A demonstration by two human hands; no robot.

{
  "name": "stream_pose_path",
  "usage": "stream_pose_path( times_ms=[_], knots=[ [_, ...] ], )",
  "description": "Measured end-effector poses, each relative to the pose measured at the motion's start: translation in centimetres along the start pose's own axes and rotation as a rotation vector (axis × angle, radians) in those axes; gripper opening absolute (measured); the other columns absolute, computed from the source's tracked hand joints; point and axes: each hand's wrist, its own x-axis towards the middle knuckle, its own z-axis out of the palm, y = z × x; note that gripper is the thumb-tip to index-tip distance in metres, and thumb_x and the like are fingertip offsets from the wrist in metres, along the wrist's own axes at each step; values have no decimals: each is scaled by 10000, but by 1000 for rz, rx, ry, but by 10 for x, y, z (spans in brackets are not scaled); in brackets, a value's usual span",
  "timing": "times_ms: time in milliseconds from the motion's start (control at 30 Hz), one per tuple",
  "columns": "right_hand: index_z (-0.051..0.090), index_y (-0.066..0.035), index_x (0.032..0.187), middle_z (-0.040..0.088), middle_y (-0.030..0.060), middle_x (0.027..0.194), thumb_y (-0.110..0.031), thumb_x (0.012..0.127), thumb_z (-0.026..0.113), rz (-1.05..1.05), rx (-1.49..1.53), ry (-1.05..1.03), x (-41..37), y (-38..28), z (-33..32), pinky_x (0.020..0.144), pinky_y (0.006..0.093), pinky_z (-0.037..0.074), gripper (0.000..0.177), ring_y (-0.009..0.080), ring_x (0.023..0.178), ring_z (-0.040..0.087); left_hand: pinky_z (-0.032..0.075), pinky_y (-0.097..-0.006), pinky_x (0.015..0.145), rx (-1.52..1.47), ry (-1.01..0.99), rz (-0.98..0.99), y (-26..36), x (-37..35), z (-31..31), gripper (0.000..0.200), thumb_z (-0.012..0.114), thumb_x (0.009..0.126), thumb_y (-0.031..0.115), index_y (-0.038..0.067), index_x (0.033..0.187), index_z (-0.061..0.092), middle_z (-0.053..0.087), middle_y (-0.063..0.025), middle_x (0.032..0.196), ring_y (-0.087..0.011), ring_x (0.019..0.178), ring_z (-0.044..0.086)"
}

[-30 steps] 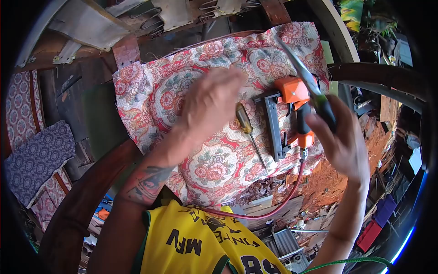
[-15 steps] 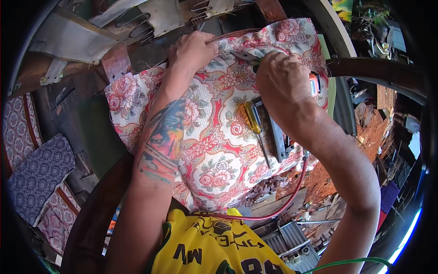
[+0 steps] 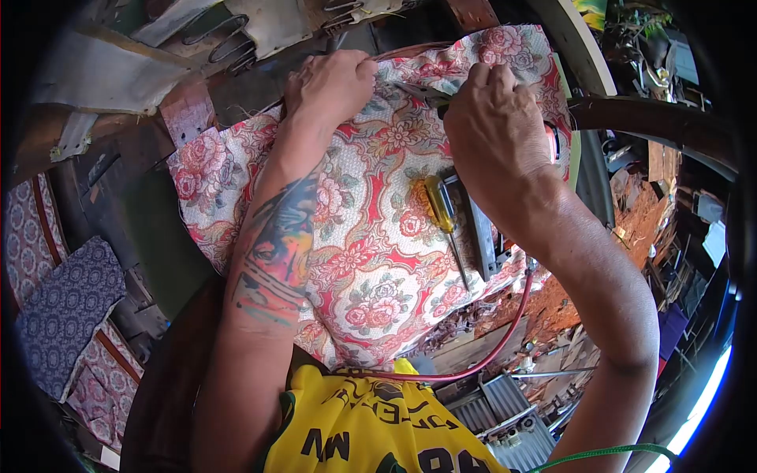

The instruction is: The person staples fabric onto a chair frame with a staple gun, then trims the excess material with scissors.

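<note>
The left hand [image 3: 331,83] has its fingers clenched on the far edge of the floral fabric [image 3: 371,260]. It seems to pull the cloth tight over the wooden frame [image 3: 654,122]. The right hand [image 3: 493,130] is closed around a tool that looks like scissors [image 3: 416,92]. Its metal tip points at the same edge, just beside the left fingers. From both hands the fabric spreads back toward the body. Just below the right fingers lie a yellow-handled screwdriver [image 3: 438,203] and a staple gun [image 3: 481,236] with a red hose [image 3: 505,339]. They are probably parked on the cloth to be in easy reach.
</note>
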Motion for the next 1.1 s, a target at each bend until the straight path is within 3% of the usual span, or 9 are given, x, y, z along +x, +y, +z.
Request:
stream_pose_path(
  times_ms=[200, 267, 300, 367, 567, 800, 900, 967, 1100],
  knots=[
    [742, 43, 1158, 698, 207, 1079, -158, 860, 734, 40, -22, -97, 4, -7, 10, 743, 442, 618, 360, 311, 992, 655, 530, -478, 980, 6, 9, 5, -3, 4, 5, 399, 656, 952, 483, 254, 1266, 747, 788, -80, 1083, -347, 1100, 719],
    [692, 72, 1264, 717, 247, 1070, -140, 876, 714, 145, -39, 6, 4, -12, 15, 834, 527, 623, 443, 379, 1000, 703, 529, -480, 981, 18, 22, 2, -4, 3, 7, 399, 671, 945, 490, 260, 1260, 753, 791, -74, 1075, -340, 1101, 721],
    [692, 72, 1264, 717, 247, 1070, -140, 876, 714, 145, -38, 4, 3, -14, 15, 834, 527, 623, 443, 379, 1000, 703, 528, -480, 983, 4, 19, 2, -4, 3, 6, 393, 677, 943, 489, 265, 1256, 756, 793, -68, 1071, -337, 1102, 722],
    [537, 45, 1476, 704, 138, 899, -66, 869, 771, 169, -226, 67, 2, -16, 13, 736, 348, 625, 660, 260, 848, 717, 527, -480, 984, -8, 18, 2, -4, 3, 6, 387, 684, 941, 487, 270, 1253, 760, 794, -62, 1068, -335, 1103, 722],
    [518, 47, 1489, 732, 182, 980, -77, 861, 776, 162, -159, 24, -3, -16, 4, 817, 432, 628, 691, 300, 899, 744, 530, -474, 982, -21, 36, 0, -3, 2, 7, 385, 681, 945, 485, 264, 1249, 760, 791, -69, 1076, -342, 1101, 720],
    [524, 45, 1485, 742, 180, 1021, -72, 853, 773, 209, -255, 82, 5, -26, 9, 804, 454, 630, 690, 335, 925, 753, 527, -481, 998, -24, 31, 12, -2, 2, 5, 403, 672, 946, 493, 266, 1270, 749, 774, -106, 1137, -364, 1129, 705],
    [656, 51, 1328, 754, 181, 998, -96, 870, 754, 247, -238, 87, 7, -23, -3, 796, 429, 633, 491, 326, 918, 763, 526, -481, 1003, -17, 26, 17, -1, 1, 2, 413, 671, 944, 500, 266, 1276, 746, 768, -114, 1160, -366, 1137, 702],
    [742, 40, 1093, 759, 174, 936, -127, 905, 715, 13, 80, -162, 10, -9, -12, 776, 400, 634, 253, 295, 896, 771, 526, -481, 1005, -17, 18, 22, 0, 0, 1, 418, 672, 943, 502, 266, 1279, 745, 765, -116, 1169, -367, 1140, 701],
    [746, 38, 921, 757, 191, 895, -161, 947, 669, -60, 330, -59, 11, 23, 4, 758, 391, 631, 215, 269, 885, 775, 525, -477, 1011, -16, 22, 20, 0, -1, 1, 420, 668, 946, 500, 265, 1286, 741, 761, -114, 1186, -365, 1151, 697]
  ],
)
